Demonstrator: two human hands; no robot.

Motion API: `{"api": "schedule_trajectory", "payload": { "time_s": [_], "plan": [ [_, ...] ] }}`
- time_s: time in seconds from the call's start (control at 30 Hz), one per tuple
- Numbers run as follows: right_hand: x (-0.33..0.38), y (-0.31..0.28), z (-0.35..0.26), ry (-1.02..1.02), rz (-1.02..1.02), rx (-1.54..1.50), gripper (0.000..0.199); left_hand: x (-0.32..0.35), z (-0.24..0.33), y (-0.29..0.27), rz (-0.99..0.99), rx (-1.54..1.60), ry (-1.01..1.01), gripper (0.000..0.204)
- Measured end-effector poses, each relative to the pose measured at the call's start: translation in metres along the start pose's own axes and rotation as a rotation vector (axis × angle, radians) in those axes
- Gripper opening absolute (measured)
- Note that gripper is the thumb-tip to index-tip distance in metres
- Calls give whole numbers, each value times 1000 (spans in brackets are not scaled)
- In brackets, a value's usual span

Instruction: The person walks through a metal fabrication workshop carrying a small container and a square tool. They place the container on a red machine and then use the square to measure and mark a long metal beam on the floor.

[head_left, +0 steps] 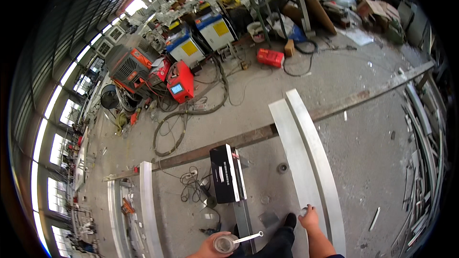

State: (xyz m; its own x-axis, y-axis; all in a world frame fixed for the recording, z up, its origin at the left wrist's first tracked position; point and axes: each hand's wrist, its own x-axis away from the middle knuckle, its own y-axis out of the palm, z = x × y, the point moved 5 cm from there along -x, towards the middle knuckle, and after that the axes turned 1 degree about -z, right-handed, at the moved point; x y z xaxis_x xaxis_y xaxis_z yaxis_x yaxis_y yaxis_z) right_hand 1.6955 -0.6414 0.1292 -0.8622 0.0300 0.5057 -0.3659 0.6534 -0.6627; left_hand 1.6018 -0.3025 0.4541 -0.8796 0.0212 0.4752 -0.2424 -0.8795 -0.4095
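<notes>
My left hand (209, 247) is wrapped round a small clear jar (224, 244) near the lower edge. A thin white handle (248, 237) with a rounded, holed end sticks out over the jar's rim to the right. What the jar holds is too small to tell. My right hand (310, 218) is closed on a small pale round piece (303, 212), whose kind I cannot make out. It hovers over or touches a long silvery metal profile (299, 162); which of the two I cannot tell. A second long profile (318, 155) lies alongside it.
A black and white box (224, 174) sits on a grey bar between my hands. A rusty beam (253, 136) crosses beneath the profiles. Cables (191, 181) and a power tool (210, 229) lie on the left floor. Red machines (180, 81) stand beyond; metal scrap (423, 162) lines the right.
</notes>
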Motion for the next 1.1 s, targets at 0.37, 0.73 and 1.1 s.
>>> {"api": "schedule_trajectory", "payload": {
  "time_s": [0.37, 0.73, 1.1],
  "plan": [
    [191, -25, -358, -884, -272, -55, 67, 23, -106, -129, 16, -117, 260, 72],
    [318, 63, -508, -986, -264, 351, 65, 62, -170, -215, 111, -265, 422, 71],
    [355, 75, -513, -1305, -308, 526, 63, 84, -168, -202, 135, -251, 569, 66]
  ]
}}
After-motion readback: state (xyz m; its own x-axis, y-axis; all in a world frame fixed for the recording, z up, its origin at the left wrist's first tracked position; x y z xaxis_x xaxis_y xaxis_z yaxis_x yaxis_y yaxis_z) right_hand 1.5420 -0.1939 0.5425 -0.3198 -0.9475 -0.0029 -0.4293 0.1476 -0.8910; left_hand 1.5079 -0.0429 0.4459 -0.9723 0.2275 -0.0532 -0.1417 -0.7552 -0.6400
